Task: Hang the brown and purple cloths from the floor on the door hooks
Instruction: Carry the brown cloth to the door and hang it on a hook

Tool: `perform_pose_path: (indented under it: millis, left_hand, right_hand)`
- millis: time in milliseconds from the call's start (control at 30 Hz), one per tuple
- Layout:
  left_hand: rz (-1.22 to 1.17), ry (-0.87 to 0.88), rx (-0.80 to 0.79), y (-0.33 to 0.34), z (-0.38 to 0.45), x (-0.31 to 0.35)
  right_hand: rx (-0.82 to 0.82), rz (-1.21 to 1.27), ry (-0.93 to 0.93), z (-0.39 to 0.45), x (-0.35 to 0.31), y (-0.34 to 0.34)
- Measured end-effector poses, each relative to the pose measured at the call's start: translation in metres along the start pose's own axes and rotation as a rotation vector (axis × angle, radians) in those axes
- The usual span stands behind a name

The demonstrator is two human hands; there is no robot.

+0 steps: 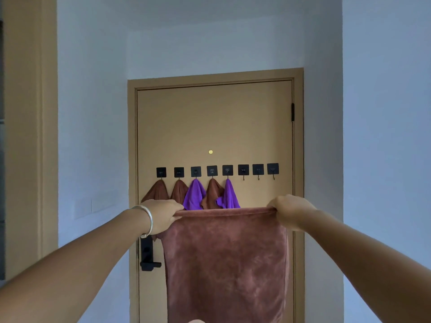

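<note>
Item: brown cloth (pixel 225 259), plush, short-napped, rectangular, with a rolled hem along the top. I see it held flat and taut in front of the door (pixel 214 127), its top edge level and its body hanging straight down past the bottom of the view.

Left hand (pixel 163 214): fingers curled over the cloth's upper left corner, clamped on it. A smooth silver bangle (pixel 149 220) sits on that wrist.

Right hand (pixel 289 209): fingers curled over the upper right corner, likewise clamped on the cloth.

Door: matte tan panel in a matching frame, small round brass peephole (pixel 210 152) at centre, black lever handle (pixel 149 255) at the left edge, partly behind my left wrist.

Hooks: I count eight black square pads in one row, each with a thin wire hook below. The five on the left carry cloths, bunched into soft cones: brown, brown, purple (pixel 194 194), brown, purple. Their lower ends are hidden behind the held cloth's top edge.

Free hooks (pixel 258 171): the three on the right, bare, with open door surface beneath them, above and just right of the held cloth.

Surround: plain pale walls on both sides.
</note>
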State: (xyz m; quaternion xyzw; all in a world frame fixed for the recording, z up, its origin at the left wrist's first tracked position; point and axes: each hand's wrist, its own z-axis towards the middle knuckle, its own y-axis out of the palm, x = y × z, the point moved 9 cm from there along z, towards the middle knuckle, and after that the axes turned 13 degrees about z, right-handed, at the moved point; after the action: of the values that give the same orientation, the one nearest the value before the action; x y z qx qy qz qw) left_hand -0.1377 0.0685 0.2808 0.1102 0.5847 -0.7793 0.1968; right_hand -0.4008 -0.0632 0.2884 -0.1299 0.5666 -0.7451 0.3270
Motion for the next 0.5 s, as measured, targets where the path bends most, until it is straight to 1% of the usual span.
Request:
perform_pose_path:
  millis: [267,500]
  left_hand:
    - [-0.017,0.047,-0.037,0.052,0.081,0.008]
    - [-0.046,0.12,0.024,0.094,0.175,-0.006]
  right_hand:
    - [-0.038,0.018,0.055,0.07,0.048,0.047]
    - [-0.028,0.005,0.152,0.143,0.078,0.074]
